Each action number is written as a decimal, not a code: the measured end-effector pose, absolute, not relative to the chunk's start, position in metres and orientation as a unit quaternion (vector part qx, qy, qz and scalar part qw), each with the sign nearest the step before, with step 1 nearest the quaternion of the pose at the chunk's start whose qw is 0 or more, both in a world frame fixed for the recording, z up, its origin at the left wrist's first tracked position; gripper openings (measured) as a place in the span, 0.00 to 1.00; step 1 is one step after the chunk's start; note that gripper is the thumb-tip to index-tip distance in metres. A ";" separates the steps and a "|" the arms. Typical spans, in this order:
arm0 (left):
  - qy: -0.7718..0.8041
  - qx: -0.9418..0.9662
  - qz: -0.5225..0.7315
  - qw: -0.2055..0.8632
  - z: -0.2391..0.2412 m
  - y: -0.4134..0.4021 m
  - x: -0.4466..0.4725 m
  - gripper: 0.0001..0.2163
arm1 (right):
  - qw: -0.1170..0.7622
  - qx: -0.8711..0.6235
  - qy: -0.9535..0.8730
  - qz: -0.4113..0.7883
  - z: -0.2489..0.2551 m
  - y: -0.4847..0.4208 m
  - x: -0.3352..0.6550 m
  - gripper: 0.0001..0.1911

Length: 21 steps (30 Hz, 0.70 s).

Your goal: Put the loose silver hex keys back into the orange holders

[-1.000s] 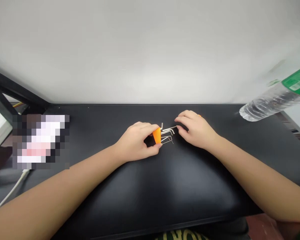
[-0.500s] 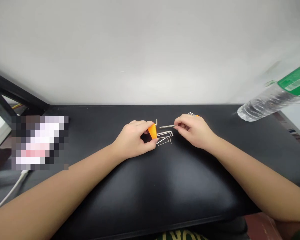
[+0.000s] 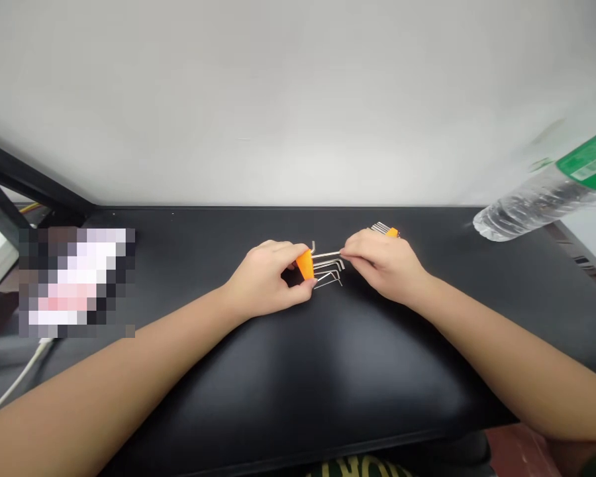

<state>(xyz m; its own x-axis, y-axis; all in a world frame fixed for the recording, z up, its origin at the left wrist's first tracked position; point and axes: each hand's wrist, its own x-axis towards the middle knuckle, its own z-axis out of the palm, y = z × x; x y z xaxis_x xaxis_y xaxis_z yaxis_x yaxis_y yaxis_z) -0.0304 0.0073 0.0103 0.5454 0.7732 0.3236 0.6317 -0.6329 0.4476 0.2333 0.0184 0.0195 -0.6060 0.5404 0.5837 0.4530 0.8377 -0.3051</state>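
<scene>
An orange hex key holder [image 3: 305,265] is pinched between the thumb and fingers of my left hand [image 3: 268,277]. Several L-shaped hex keys [image 3: 334,264] stick out of its right side, their bent ends toward my right hand [image 3: 382,262]. Between closed fingertips, my right hand grips one more hex key [image 3: 326,255]. The left tip of that key reaches the holder's edge; whether it sits in a hole I cannot tell. Behind my right hand lies a second orange holder [image 3: 392,232] with several metal keys, partly hidden by the hand.
Both forearms rest over a black table [image 3: 278,384] against a pale wall [image 3: 278,99]. A clear plastic bottle [image 3: 521,205] with a green label stands at the right. At the left lie a blurred-out object [image 3: 74,285] and a white cable [image 3: 14,391].
My right hand has moved slightly left, bringing its hex key up to the orange holder. The gap between key and holder has closed. My left hand has stayed nearly still.
</scene>
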 end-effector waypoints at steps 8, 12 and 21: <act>0.382 0.882 0.247 0.121 0.007 0.006 -0.031 0.10 | 0.277 -0.289 -0.916 0.011 0.026 0.011 0.233 0.13; 0.349 0.895 0.244 0.134 0.009 0.002 -0.024 0.11 | 0.248 -0.256 -0.933 0.055 0.022 0.005 0.226 0.13; 0.397 0.870 0.256 0.141 0.012 0.003 -0.026 0.09 | 0.307 -0.379 -0.855 0.174 0.012 0.019 0.229 0.08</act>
